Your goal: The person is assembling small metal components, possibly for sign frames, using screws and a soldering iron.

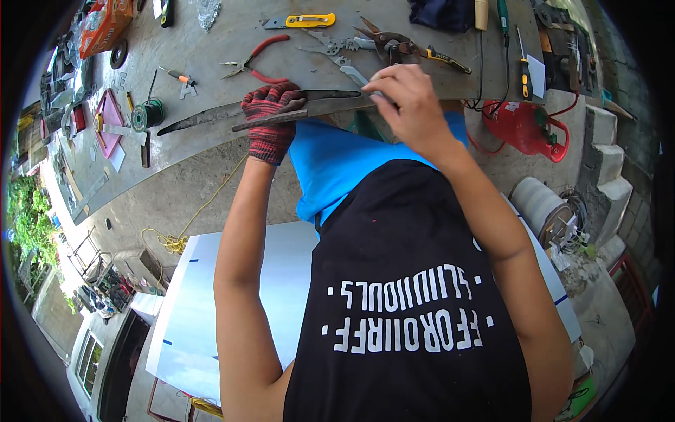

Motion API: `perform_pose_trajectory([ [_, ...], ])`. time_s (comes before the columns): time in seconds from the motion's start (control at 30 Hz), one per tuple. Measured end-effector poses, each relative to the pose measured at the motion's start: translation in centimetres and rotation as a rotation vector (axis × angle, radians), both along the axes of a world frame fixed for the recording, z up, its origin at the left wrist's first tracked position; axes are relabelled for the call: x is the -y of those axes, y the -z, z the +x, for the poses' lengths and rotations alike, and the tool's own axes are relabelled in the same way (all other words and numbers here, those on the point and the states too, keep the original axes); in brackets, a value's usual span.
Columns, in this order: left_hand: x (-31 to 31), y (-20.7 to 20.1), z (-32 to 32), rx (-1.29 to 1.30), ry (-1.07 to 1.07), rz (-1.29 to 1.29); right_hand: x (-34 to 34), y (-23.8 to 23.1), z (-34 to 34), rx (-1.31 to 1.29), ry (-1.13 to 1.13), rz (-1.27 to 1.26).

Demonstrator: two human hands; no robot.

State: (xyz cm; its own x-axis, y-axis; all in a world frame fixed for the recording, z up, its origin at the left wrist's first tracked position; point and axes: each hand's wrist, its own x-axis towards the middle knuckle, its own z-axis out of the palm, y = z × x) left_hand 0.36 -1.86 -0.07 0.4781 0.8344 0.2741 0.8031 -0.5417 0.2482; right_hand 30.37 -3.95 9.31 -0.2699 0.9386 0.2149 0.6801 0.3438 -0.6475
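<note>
My left hand (273,116), in a red and black knit glove, is closed around a short dark flat bar (242,127) at the near edge of the table. Under and beside the glove runs a long dark narrow strip (204,119), tapered at both ends. My bare right hand (406,98) hovers by the strip's right tip, fingers curled and thumb close to the index finger. What lies between those fingers is too small to tell. Just beyond my hands are red-handled pliers (261,60), a grey wire stripper (341,46) and tin snips (390,43).
On the grey metal table (204,49) lie a yellow utility knife (299,22), a solder spool (147,114), a small orange-handled tool (177,75) and a yellow-black screwdriver (524,77). A red tank (517,126) stands at the right. Behind me is a white panel (232,302).
</note>
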Motion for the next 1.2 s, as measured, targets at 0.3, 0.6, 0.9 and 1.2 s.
perform_pose_trajectory([
  [0.3, 0.0, 0.0, 0.1, -0.004, -0.002, -0.020, -3.2, 2.6, -6.3, 0.005, -0.124, -0.088],
  [0.6, 0.4, 0.1, -0.1, -0.010, -0.019, -0.066, -5.3, 1.8, -3.8, -0.103, -0.051, -0.194],
  [0.9, 0.3, -0.9, 0.4, 0.027, -0.056, -0.107, -4.5, 0.4, -1.1, -0.130, -0.005, -0.222],
  [1.2, 0.2, 0.0, -0.2, -0.004, 0.002, -0.063, -2.4, 0.4, 2.5, -0.123, 0.065, -0.209],
])
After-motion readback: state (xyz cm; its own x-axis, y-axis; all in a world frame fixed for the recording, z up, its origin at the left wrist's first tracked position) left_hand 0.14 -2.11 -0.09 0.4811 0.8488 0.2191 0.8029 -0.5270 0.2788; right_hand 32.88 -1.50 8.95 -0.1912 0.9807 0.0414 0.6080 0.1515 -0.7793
